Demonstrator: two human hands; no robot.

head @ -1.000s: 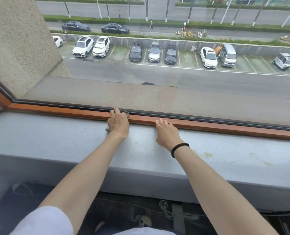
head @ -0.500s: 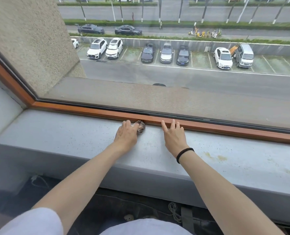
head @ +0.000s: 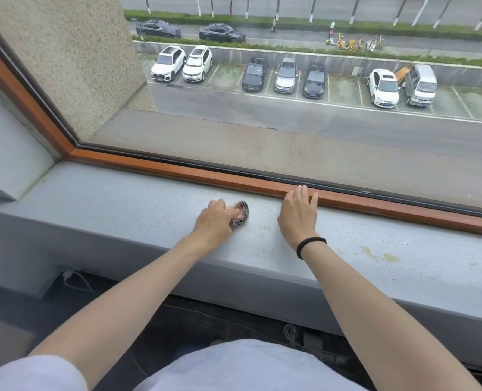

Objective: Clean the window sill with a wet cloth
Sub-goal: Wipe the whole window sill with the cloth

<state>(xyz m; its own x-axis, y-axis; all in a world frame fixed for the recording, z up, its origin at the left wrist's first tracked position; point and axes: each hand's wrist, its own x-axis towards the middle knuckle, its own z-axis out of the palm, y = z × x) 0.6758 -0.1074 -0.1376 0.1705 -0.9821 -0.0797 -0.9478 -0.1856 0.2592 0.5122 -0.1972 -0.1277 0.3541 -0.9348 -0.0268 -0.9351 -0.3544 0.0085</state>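
1. Pressing a small dark crumpled cloth (head: 242, 212) onto the pale grey speckled stone window sill (head: 121, 198) with the left hand (head: 213, 221), fingers curled round the wad.
2. Resting the right hand (head: 298, 214) flat just right of the cloth, fingers straight, slightly spread, holding nothing, tips touching the orange-brown wooden window frame (head: 177, 172).
3. Wearing a thin black elastic band (head: 311, 245) on the right wrist.
4. Showing yellowish stains (head: 381, 255) on the sill, right of both hands.

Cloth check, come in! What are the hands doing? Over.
Left hand grips cloth on sill. Right hand flat, fingertips at wooden frame. Yellow stains further right.
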